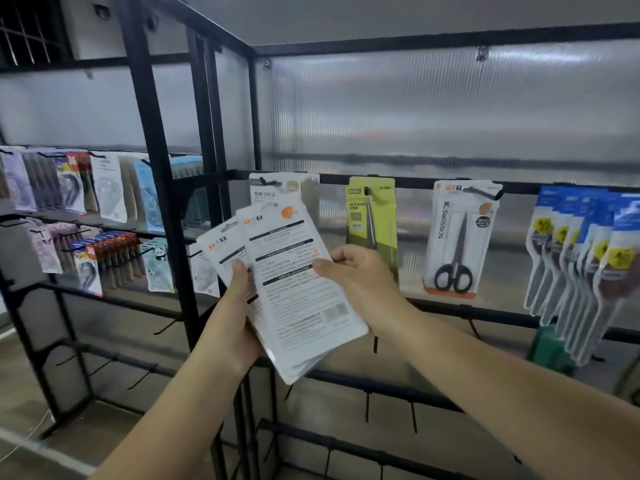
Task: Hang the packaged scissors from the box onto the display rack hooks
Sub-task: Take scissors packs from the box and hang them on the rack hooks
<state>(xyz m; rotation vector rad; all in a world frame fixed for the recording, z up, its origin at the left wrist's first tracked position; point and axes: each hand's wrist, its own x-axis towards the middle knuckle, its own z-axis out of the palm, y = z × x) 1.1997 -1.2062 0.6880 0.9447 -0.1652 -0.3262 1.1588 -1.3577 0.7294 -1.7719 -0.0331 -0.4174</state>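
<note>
I saw the black display rack [408, 183] carrying goods on its hooks: a green scissors pack [372, 223], a white scissors pack [457, 237] to its right, and a row of blue-topped packs [585, 265] at the far right. Lower hooks [412, 415] stood bare.

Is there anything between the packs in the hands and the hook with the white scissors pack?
Nothing visible: the held packs are left of the hook, with only the hanging green pack beside that path.

white scissors packs [294, 292], fanned, backs showing
</note>
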